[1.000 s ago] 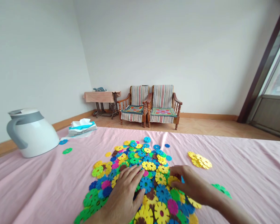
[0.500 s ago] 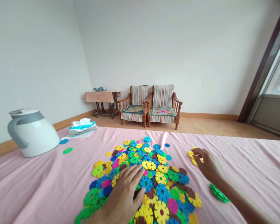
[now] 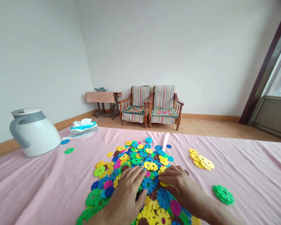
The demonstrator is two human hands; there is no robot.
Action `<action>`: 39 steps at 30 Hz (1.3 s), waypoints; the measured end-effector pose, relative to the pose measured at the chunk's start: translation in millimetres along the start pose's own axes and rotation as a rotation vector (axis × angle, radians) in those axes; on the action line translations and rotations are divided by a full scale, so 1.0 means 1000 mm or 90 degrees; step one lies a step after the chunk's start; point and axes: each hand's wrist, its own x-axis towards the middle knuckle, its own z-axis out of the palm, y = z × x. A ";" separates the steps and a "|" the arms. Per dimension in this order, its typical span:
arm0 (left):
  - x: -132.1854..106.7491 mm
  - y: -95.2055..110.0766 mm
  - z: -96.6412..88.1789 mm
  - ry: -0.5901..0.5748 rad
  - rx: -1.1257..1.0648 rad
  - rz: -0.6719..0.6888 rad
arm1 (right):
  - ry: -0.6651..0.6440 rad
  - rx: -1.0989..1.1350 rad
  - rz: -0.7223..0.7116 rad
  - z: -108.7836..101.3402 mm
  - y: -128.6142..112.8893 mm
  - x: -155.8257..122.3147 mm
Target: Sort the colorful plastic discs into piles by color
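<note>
A heap of notched plastic snowflake discs (image 3: 148, 185) in blue, yellow, green, pink and brown spreads over the pink cloth in front of me. My left hand (image 3: 127, 189) lies on the heap, fingers stretched out and thumb apart, holding nothing. On the heap's right side, my right hand (image 3: 181, 184) curls its fingers and thumb around a yellow snowflake disc (image 3: 163, 184), most of which is hidden beneath the fingers. Farther right, several yellow discs (image 3: 202, 162) lie overlapping in a loose group. Nearer to me sits a small stack of green discs (image 3: 223, 194).
A white and grey jug (image 3: 38, 134) stands at the left, with a tissue box (image 3: 83, 128) behind it. Single green (image 3: 69, 150) and blue (image 3: 65, 142) discs lie near the jug. Beyond the cloth (image 3: 255, 168) are two wooden chairs (image 3: 165, 112) and a covered sewing-machine table (image 3: 100, 97).
My right hand has moved left from the yellow group to the heap, leaving the yellow discs there and closing on another yellow one. My left hand has stayed on the heap.
</note>
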 end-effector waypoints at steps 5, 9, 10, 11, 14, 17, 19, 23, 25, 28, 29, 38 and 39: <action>-0.001 -0.001 0.000 -0.007 0.005 -0.002 | 0.086 0.029 0.032 0.004 0.018 0.002; 0.000 -0.001 -0.001 -0.008 0.005 -0.006 | 0.238 -0.049 0.284 -0.003 0.076 -0.005; 0.000 -0.001 -0.001 -0.010 0.005 -0.007 | 0.268 -0.065 0.328 -0.006 0.095 -0.009; 0.000 -0.001 -0.001 -0.011 0.004 -0.007 | 0.288 -0.075 0.357 -0.010 0.113 -0.014; 0.000 -0.001 0.001 -0.015 0.000 -0.005 | 0.332 -0.108 0.438 -0.022 0.153 -0.029; 0.000 -0.001 0.001 -0.013 -0.004 -0.008 | 0.366 -0.144 0.477 -0.029 0.161 -0.037; 0.000 -0.001 0.001 -0.011 -0.003 -0.012 | 0.360 -0.150 0.452 -0.026 0.151 -0.034; 0.000 -0.002 0.001 -0.016 0.002 -0.014 | 0.256 -0.092 0.319 -0.005 0.107 -0.014; -0.001 -0.002 0.001 -0.014 -0.001 -0.010 | 0.180 -0.044 0.217 0.007 0.081 -0.004; -0.001 -0.002 0.002 -0.004 -0.007 -0.005 | 0.093 -0.019 0.129 0.015 0.048 0.003; -0.001 -0.002 0.002 -0.001 -0.008 -0.004 | 0.078 -0.029 0.133 0.016 0.040 0.004; 0.000 -0.001 0.001 0.000 -0.002 -0.008 | 0.089 -0.069 0.129 0.024 0.032 0.006; 0.000 -0.001 0.001 0.000 -0.002 -0.007 | 0.120 -0.061 0.137 0.024 0.036 0.006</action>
